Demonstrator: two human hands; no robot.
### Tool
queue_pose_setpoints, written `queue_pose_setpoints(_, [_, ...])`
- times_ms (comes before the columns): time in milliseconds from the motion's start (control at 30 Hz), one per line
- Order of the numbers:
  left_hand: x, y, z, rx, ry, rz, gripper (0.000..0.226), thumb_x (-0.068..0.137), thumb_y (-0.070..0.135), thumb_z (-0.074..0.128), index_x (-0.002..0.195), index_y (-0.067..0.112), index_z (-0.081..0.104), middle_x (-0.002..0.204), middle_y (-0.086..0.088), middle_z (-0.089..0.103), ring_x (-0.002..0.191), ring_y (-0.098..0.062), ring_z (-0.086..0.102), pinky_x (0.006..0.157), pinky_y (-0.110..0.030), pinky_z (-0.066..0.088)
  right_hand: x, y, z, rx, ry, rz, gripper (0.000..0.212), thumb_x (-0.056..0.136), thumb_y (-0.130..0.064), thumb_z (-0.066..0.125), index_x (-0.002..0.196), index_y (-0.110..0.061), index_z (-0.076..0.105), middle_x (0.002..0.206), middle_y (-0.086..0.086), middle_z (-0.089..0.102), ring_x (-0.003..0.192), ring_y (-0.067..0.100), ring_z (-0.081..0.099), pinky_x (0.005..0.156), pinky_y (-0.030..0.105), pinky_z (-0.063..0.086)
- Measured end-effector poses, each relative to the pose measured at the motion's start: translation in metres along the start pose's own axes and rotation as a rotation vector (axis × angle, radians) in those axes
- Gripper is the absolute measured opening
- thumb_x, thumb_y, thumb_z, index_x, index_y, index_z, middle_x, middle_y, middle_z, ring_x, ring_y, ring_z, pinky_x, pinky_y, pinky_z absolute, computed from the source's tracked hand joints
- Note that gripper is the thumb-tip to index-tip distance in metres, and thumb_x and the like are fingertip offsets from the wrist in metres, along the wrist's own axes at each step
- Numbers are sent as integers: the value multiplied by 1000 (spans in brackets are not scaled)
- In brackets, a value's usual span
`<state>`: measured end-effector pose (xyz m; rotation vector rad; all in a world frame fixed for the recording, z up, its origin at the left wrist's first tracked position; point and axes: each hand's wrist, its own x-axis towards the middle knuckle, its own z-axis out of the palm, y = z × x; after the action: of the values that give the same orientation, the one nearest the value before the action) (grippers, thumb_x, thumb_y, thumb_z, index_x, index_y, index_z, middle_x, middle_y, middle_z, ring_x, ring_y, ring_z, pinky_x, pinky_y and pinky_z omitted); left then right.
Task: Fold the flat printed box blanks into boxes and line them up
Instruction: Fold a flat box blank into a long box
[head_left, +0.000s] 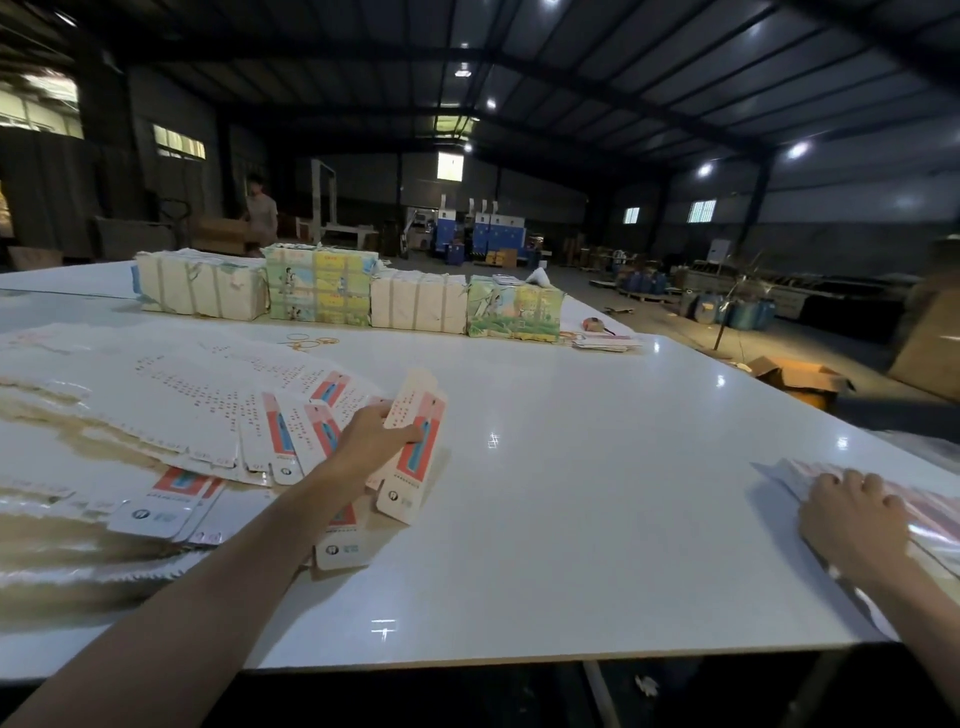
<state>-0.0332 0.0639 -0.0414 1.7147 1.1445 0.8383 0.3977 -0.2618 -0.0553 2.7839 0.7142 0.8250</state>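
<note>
Bundles sit far back on the table; left hand pinches one blank, right hand rests open on a pile.

The box blank in the left hand is thin printed card with a faint sheen. The sheets under the right hand shine glossier. Between the hands, the counter is smooth, glossy white, throwing back bright glints. Far beyond both, the bundles look like matt, rough-edged paper.
</note>
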Motion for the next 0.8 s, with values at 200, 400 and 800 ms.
queue_pose_setpoints(200, [-16,18,28,-337,-247,6,27,101,27,69,127,26,62,100,-8,81,91,-30,80,90,-55,62,-1,-60,-45,341,120,-129,26,102,-23,60,116,-2,63,121,17,63,111,33,58,96,46,53])
queue_pose_setpoints(400, [-23,37,45,-653,-387,-5,40,103,13,62,141,23,56,121,-16,76,109,-41,75,104,-60,53,-9,-168,-119,683,132,-366,32,105,-26,54,129,-7,60,129,14,64,121,34,55,93,46,52])
queue_pose_setpoints(800, [-30,11,47,-819,-323,-63,34,110,34,48,85,16,62,64,-6,65,48,-14,66,44,-23,53,-72,-294,-145,1833,-479,-559,43,106,-42,60,147,-43,47,123,-2,67,91,9,79,68,28,65])
